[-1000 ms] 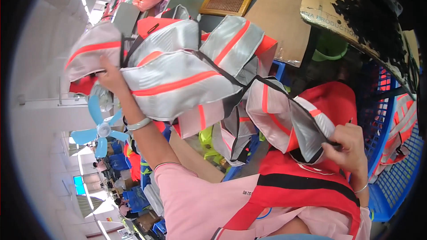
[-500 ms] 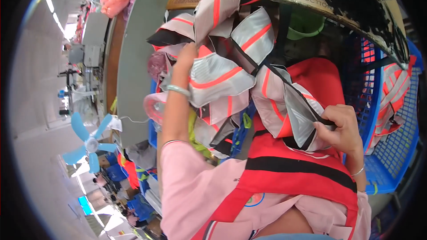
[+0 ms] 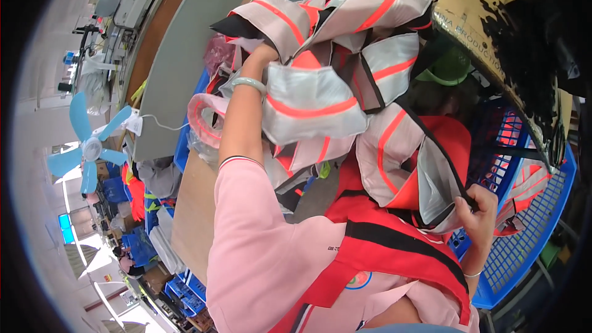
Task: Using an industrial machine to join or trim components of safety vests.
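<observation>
A blue fan stands far left, beside a grey table. The left hand is raised and buried in a bunch of grey reflective vests with orange stripes; its grip is hidden. The bunch hangs across to the right hand, which pinches a black-trimmed vest edge, above a blue plastic basket.

The person wears a pale pink short-sleeved top whose sleeve ends in a thin dark and white trim. Over it lies a red vest with a broad black band and a small round badge on the chest. A pale green bangle circles the left wrist, and a thin bracelet circles the right wrist.
</observation>
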Tool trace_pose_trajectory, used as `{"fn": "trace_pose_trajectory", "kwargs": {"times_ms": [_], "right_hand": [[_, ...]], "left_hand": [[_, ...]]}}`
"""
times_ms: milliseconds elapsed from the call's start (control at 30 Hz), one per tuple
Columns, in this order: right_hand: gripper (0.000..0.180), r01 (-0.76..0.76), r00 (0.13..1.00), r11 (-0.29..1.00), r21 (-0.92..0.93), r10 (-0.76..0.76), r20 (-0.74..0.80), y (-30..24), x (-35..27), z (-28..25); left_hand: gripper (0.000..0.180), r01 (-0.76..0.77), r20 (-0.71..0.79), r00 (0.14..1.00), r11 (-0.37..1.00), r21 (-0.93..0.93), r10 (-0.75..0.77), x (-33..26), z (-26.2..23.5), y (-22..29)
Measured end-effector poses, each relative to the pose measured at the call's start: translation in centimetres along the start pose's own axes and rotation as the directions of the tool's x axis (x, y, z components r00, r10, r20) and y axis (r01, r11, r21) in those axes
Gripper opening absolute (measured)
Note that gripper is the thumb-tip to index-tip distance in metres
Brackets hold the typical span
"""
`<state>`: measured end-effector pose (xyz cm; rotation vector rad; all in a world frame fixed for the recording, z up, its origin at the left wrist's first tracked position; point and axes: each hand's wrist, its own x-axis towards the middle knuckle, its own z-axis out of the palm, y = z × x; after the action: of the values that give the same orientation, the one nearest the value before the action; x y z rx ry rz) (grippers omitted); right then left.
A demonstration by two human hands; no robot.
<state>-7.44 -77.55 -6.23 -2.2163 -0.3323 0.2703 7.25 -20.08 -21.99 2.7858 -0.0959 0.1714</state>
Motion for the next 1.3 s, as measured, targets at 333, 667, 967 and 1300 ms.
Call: {"fn": "trace_pose_trajectory", "kwargs": {"times_ms": [333,667,967,1300], "right_hand": [[0.025,-0.052,0.998,0.999,-0.009,0.052,-0.022,-0.5,0.6,0.3],[0.025,0.032,0.999,0.999,0.000,-0.032,-0.019,-0.5,0.0,0.8],[0.026,0.199,0.980,0.980,0.025,-0.199,0.019,-1.6,-0.2,1.4],[0.022,0.076,0.997,0.994,0.076,-0.074,-0.039,-0.5,-0.7,0.4]], "left_hand": [[0.025,-0.026,-0.094,0.993,0.932,0.362,0.065,2.4,-1.8,8.6],[0.021,0.097,-0.195,0.978,0.654,0.750,0.078,-1.0,-17.7,6.1],[0.024,0.426,-0.416,0.905,0.225,0.876,-0.095,-4.7,-36.4,6.4],[0.028,0.533,-0.456,0.836,0.647,0.545,-0.304,-5.7,-16.8,8.3]]}}
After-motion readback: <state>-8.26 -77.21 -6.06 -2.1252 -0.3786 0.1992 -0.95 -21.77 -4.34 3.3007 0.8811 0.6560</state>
